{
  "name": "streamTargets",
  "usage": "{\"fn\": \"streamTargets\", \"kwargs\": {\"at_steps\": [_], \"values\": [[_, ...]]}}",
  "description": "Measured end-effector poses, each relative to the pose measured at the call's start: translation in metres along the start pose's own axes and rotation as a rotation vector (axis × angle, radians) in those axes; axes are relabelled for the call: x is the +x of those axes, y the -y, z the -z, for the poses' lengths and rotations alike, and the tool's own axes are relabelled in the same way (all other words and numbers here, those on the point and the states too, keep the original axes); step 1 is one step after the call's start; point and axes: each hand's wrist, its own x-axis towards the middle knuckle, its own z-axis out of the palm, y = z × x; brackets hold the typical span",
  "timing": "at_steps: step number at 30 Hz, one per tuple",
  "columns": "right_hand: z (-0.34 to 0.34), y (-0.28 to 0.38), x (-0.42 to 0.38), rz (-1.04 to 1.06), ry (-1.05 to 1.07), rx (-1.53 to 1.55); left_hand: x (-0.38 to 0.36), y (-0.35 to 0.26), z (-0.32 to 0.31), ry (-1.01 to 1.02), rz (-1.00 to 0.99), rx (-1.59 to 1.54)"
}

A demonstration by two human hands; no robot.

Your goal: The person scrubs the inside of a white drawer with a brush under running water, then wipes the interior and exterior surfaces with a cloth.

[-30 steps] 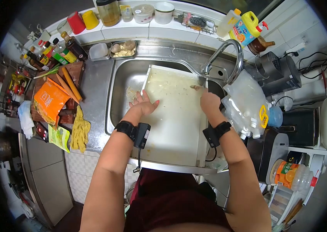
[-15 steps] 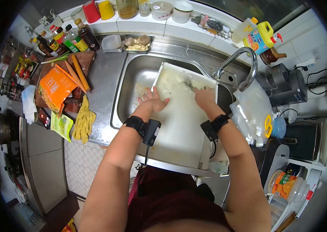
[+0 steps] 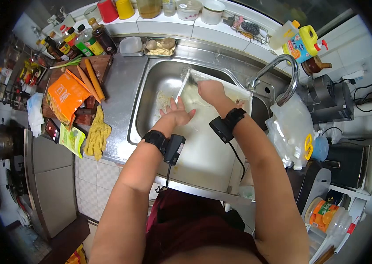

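A large white rectangular tray or panel (image 3: 203, 149) lies tilted across the steel sink (image 3: 144, 103), wet and sudsy on its upper part. My left hand (image 3: 177, 115) rests at its left edge with fingers spread, holding nothing. Near the panel's upper left corner, my right hand (image 3: 211, 92) is closed round a scrubber (image 3: 193, 80), of which only a dark, blurred bit shows. Small pale food bits (image 3: 164, 100) lie on the sink floor left of the panel.
The faucet (image 3: 292, 79) arches at the right, beside plastic bags (image 3: 289, 127). On the left are a cutting board (image 3: 103, 66) with carrots (image 3: 94, 81) and an orange packet (image 3: 68, 96), and a yellow cloth (image 3: 98, 135). Bottles (image 3: 102, 37) and containers (image 3: 131, 45) stand behind.
My right hand has moved left across the panel, from its upper right part to near the upper left corner. My left hand has stayed at the left edge. The view has shifted slightly.
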Motion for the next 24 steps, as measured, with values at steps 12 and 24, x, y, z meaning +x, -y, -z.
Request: {"fn": "streamTargets", "kwargs": {"at_steps": [12,24], "values": [[-0.043,-0.009,-0.028,0.146,0.023,-0.029,0.000,-0.002,0.002,0.003,0.012,0.008],[-0.005,-0.100,-0.166,-0.038,0.181,-0.140,0.005,0.003,0.001,-0.018,-0.012,0.017]]}}
